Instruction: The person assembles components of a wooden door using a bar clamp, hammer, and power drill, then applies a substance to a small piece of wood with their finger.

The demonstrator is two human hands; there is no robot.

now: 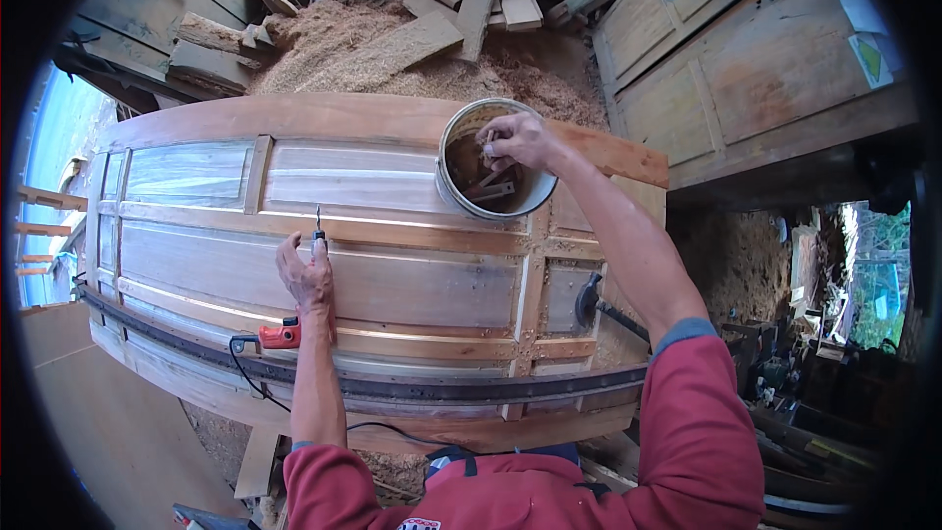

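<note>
A paneled wooden door [392, 280] lies flat before me. My left hand [307, 280] is closed around the front of a red corded drill [281, 336], whose bit points away from me over the door. A round bucket [447, 198] stands on the far right part of the door. Inside its mouth, my right hand [520, 141] has its fingers pinched together at some small tan bits, too small to name. Below those fingers, several small wood and metal pieces [494, 190] lie in the bucket.
A hammer [589, 302] rests on the door's right end. A long dark metal bar [442, 388] runs along the near side. Wood shavings [324, 44] and scrap boards [481, 5] are heaped beyond. More paneled wood [756, 88] stands at the far right. The drill's cord [392, 429] trails toward me.
</note>
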